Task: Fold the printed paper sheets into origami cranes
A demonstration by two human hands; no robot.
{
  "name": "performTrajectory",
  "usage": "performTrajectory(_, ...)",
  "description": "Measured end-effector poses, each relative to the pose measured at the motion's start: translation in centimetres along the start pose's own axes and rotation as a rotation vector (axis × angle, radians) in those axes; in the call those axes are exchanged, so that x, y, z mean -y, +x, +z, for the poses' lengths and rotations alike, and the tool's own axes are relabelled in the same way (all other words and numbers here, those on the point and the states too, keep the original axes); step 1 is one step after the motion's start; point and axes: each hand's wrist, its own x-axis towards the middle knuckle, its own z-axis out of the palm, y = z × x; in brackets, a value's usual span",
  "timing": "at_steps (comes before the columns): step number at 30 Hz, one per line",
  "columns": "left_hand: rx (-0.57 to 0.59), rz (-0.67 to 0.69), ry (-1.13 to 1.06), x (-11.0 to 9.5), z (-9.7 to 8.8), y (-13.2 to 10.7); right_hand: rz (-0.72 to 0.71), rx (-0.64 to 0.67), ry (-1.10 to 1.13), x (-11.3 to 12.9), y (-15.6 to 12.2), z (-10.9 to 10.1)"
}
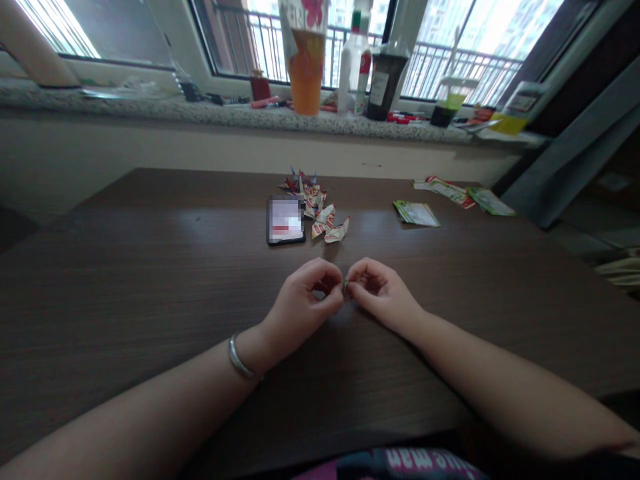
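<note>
Between the fingertips of both hands is a small greenish folded piece [345,285], mostly covered by the fingers. My left hand [307,293], with a silver bangle on its wrist, pinches it from the left. My right hand [383,290] pinches it from the right, thumb against forefinger. Just beyond the hands lie several folded paper shapes [323,220] with red and white print. A phone [285,220] with a lit, blurred screen lies flat beside them. To the right is a small stack of green-and-white printed paper pieces [417,214].
More printed wrappers [450,192] lie at the table's back right. Behind the brown table [150,300], a granite windowsill [200,115] holds a tall cup of orange drink [307,73], a dark bottle [385,83] and other containers. A grey curtain [565,147] hangs at the right.
</note>
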Motion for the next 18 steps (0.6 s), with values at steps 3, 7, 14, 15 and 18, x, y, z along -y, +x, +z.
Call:
performTrajectory(3, 0.001, 0.053, 0.042, 0.22, 0.11, -0.01, -0.013, -0.028, -0.051, 0.24, 0.03, 0.29)
performTrajectory(7, 0.023, 0.132, 0.117, 0.03, -0.06, 0.08, -0.03, -0.055, -0.087, 0.51, -0.08, 0.56)
performTrajectory(14, 0.039, 0.066, 0.16, 0.0, -0.3, 0.26, 0.017, -0.092, -0.063, 0.33, -0.02, 0.51)
performTrajectory(15, 0.041, 0.046, 0.131, 0.06, -0.26, 0.25, 0.02, -0.097, -0.066, 0.31, 0.03, 0.51)
performTrajectory(18, 0.04, -0.005, 0.059, 0.21, -0.14, 0.22, 0.033, -0.102, -0.062, 0.23, 0.11, 0.53)
